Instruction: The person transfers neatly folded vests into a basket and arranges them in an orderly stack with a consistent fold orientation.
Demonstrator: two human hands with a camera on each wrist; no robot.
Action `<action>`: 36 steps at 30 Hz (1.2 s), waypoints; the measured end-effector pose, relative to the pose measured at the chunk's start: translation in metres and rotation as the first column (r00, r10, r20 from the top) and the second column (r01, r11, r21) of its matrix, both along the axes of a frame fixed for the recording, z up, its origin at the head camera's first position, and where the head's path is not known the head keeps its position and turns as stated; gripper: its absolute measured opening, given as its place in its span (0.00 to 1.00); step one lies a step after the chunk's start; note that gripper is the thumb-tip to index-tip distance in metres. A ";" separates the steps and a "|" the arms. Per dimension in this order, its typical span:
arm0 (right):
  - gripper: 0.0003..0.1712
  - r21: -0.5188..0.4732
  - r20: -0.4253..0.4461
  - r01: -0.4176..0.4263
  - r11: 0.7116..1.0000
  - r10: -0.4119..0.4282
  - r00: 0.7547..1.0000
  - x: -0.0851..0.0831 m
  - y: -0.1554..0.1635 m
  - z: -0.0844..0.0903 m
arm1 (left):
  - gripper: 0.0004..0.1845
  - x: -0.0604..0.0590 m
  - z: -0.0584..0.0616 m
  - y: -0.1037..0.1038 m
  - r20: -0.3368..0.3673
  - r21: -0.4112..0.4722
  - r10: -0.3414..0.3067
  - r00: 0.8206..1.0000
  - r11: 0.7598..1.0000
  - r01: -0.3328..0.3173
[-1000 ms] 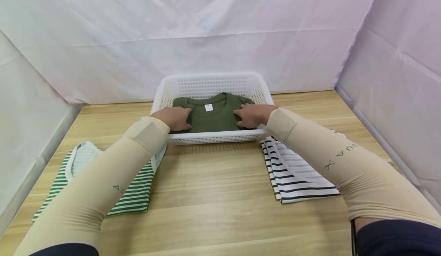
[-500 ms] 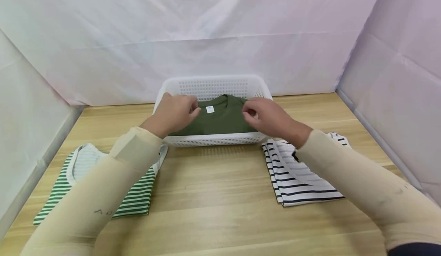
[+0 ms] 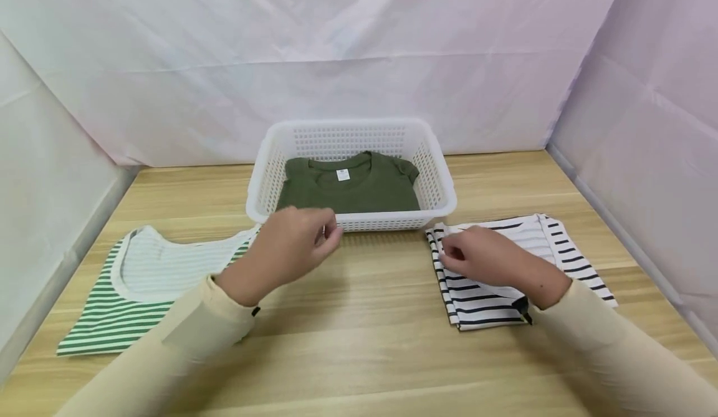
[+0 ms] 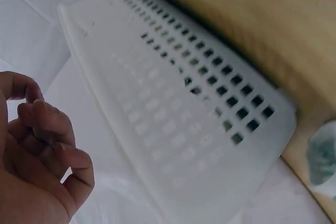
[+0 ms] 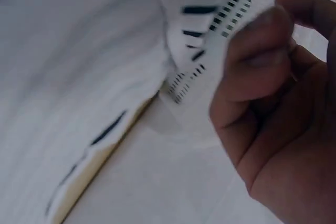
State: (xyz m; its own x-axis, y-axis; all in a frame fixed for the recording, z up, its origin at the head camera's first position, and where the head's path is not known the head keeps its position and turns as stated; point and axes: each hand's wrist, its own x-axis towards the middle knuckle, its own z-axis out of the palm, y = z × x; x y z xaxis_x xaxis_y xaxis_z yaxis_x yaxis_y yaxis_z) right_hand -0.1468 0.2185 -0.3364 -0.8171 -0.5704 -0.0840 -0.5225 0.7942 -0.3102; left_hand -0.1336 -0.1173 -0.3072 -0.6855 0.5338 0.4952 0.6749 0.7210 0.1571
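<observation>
Shirt (image 3: 370, 192) lies in the basket (image 3: 387, 219), frame centre; left grip (image 3: 283, 247) and right grip (image 3: 487, 256), loosely curled, pinching nothing, should not nudge it.

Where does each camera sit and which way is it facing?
Head view: worn on the head, looking forward and down at the white basket; left hand, right hand and sleeves show.
Left wrist view: on that wrist, facing the white basket's perforated side; left hand shows.
Right wrist view: on that wrist, facing the black-striped shirt; right hand shows.
Both wrist views share the white basket.
</observation>
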 end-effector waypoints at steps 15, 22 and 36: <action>0.18 0.077 0.223 -0.008 0.997 -0.009 0.975 0.013 -0.004 -0.027 | 0.14 0.035 -0.024 0.008 0.298 -0.110 0.026 0.954 0.994 0.007; 0.19 0.045 0.250 -0.040 0.998 0.027 0.968 0.021 -0.022 -0.026 | 0.11 0.037 -0.031 0.008 0.343 -0.111 0.011 0.939 0.993 0.029; 0.07 -0.150 0.373 -0.124 0.981 0.172 0.912 0.037 -0.068 -0.024 | 0.09 0.038 -0.031 0.002 0.393 -0.200 0.085 0.916 0.980 -0.005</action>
